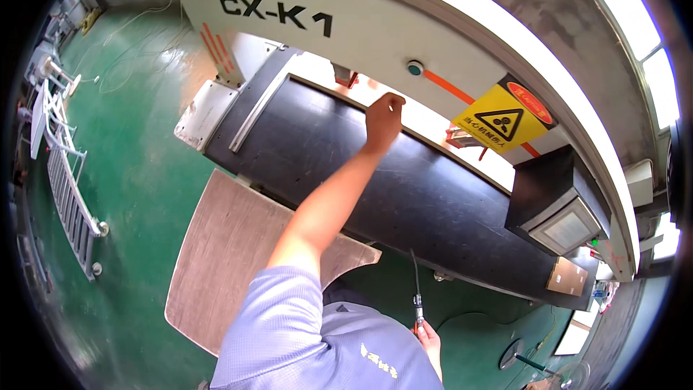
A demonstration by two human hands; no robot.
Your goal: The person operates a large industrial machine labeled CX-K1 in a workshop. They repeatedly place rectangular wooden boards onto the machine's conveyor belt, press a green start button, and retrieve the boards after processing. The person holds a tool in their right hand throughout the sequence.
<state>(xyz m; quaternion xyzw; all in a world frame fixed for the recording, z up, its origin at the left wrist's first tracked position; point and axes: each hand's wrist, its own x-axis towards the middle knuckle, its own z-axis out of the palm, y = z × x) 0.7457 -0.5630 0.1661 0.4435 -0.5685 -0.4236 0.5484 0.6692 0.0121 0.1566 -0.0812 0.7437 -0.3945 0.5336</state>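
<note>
My left arm stretches across the black machine bed. My left hand is at the bed's far edge, below the white beam, with fingers curled in and thumb meeting a fingertip. Anything pinched there is too small to make out. Low beside my body, my right hand grips an air blow gun, its long thin dark nozzle pointing up toward the bed's near edge. Most of the right hand's fingers are hidden.
The white machine beam arches overhead, bearing a yellow warning sign. A black control box hangs at right. A brown board stands at the near left, a white wheeled rack farther left. A cardboard piece lies at the bed's right end.
</note>
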